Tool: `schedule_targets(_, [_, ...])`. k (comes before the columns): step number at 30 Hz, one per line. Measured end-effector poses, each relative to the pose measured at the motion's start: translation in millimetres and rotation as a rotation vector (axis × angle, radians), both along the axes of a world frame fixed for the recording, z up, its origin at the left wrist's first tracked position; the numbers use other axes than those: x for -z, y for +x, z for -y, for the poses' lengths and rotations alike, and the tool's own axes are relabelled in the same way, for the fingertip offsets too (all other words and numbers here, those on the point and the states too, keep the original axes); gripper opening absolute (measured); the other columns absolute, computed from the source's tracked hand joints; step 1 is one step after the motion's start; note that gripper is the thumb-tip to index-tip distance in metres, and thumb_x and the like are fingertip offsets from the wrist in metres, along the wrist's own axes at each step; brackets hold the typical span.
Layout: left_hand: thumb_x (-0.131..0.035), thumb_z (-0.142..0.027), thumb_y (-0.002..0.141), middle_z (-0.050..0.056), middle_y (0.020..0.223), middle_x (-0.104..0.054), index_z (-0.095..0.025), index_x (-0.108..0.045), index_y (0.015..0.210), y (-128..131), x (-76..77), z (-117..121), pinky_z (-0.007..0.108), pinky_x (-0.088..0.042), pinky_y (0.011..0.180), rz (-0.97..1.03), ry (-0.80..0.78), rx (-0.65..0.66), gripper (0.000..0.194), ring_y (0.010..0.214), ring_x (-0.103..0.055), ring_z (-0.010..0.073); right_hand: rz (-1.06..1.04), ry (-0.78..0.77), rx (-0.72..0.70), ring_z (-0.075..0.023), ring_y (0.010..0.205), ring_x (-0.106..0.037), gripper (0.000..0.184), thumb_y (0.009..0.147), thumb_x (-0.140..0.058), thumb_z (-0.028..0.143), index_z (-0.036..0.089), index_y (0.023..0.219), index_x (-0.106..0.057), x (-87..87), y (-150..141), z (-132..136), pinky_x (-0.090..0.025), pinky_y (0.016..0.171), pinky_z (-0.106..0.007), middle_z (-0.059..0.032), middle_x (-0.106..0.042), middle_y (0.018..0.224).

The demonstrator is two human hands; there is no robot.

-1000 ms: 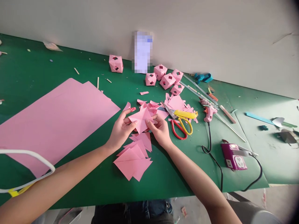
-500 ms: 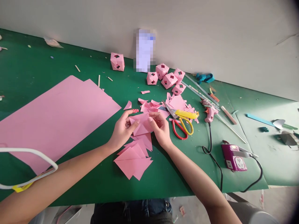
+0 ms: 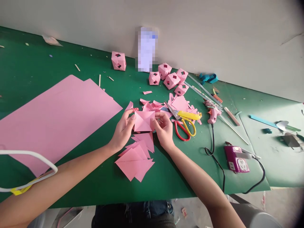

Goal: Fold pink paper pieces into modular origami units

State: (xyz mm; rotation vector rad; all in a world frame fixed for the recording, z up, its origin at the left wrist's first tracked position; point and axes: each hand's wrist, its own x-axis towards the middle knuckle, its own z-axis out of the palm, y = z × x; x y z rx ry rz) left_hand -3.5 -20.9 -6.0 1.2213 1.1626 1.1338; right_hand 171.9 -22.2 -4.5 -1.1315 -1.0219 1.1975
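Between my two hands is a small creased piece of pink paper (image 3: 144, 121), its diagonal fold lines facing me. My left hand (image 3: 123, 128) pinches its left edge, thumb in front; red tape or wrapping shows on one fingertip. On the other side, my right hand (image 3: 163, 128) grips the right edge between thumb and fingers. Just below the held paper lies an overlapping pile of pink paper pieces (image 3: 134, 161). Pink paper scraps (image 3: 152, 106) lie behind my hands. Scissors (image 3: 183, 126) with one red and one yellow handle rest right of my right hand, beside a yellow cutter (image 3: 190, 116).
Large pink sheets (image 3: 59, 117) cover the left of the green table. Several folded pink paper shapes (image 3: 171, 80) stand at the back near a blurred upright panel (image 3: 146, 49). To the right are a pink glue gun (image 3: 214, 115), clear sticks and a purple power socket (image 3: 237, 160) with cords.
The held paper has turned from a tilted, pointed position to a level rectangle facing me. My left hand has shifted its hold to the left edge. The view has moved slightly.
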Motion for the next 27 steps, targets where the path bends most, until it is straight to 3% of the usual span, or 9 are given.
schedule_targets(6, [-0.073,-0.045,0.089,0.008,0.107,-0.075,-0.02,-0.049,0.135,6,-13.0,1,0.029,-0.059,0.068,0.116,-0.137,0.061,0.058,0.089,-0.072,0.0211,0.045,-0.015,0.032,-0.0117,0.067,-0.061,0.033,0.085,-0.078,0.05,0.023,0.098,-0.065,0.5,1,-3,-0.053,0.058,-0.024,-0.0005,-0.069,0.087])
schedule_targets(13, [-0.079,-0.04,0.085,0.005,0.096,-0.076,-0.019,-0.055,0.123,2,-2.8,-7,0.03,-0.059,0.069,0.225,-0.16,-0.072,0.05,0.079,-0.073,0.0183,-0.013,-0.073,-0.065,-0.0116,0.061,-0.063,0.039,0.086,-0.076,0.055,0.025,0.105,-0.062,-2.3,4,-2,-0.056,0.054,-0.025,0.0007,-0.069,0.088])
schedule_targets(18, [-0.086,-0.042,0.078,0.004,0.092,-0.077,-0.019,-0.06,0.116,0,-3.2,-7,0.031,-0.059,0.077,0.2,-0.148,-0.04,0.051,0.082,-0.075,0.0199,0.015,-0.039,-0.173,-0.013,0.067,-0.066,0.05,0.087,-0.069,0.066,0.025,0.115,-0.063,-2.4,7,0,-0.056,0.057,-0.026,-0.003,-0.07,0.099])
schedule_targets(21, [-0.087,-0.042,0.079,0.003,0.09,-0.076,-0.019,-0.062,0.117,1,-4.8,-5,0.031,-0.058,0.082,0.166,-0.143,-0.021,0.052,0.084,-0.074,0.0193,0.129,-0.015,-0.244,-0.0136,0.07,-0.064,0.055,0.082,-0.079,0.058,0.026,0.125,-0.065,0.6,7,1,-0.055,0.061,-0.027,-0.0033,-0.071,0.103])
schedule_targets(24, [-0.082,-0.046,0.084,0.002,0.086,-0.074,-0.019,-0.064,0.114,1,-3.3,-4,0.029,-0.055,0.077,0.122,-0.12,-0.048,0.044,0.081,-0.07,0.018,0.193,0.03,-0.23,-0.0145,0.071,-0.062,0.04,0.088,-0.073,0.047,0.026,0.123,-0.072,2.8,7,1,-0.055,0.063,-0.029,-0.0031,-0.072,0.101])
schedule_targets(27, [-0.076,-0.049,0.089,0.001,0.082,-0.07,-0.021,-0.065,0.114,0,1.3,-6,0.029,-0.054,0.075,0.102,-0.088,-0.079,0.039,0.078,-0.067,0.0175,0.256,0.149,-0.234,-0.0202,0.089,-0.067,0.021,0.091,-0.066,0.034,0.026,0.104,-0.081,1.9,9,-1,-0.058,0.071,-0.033,-0.0059,-0.074,0.106])
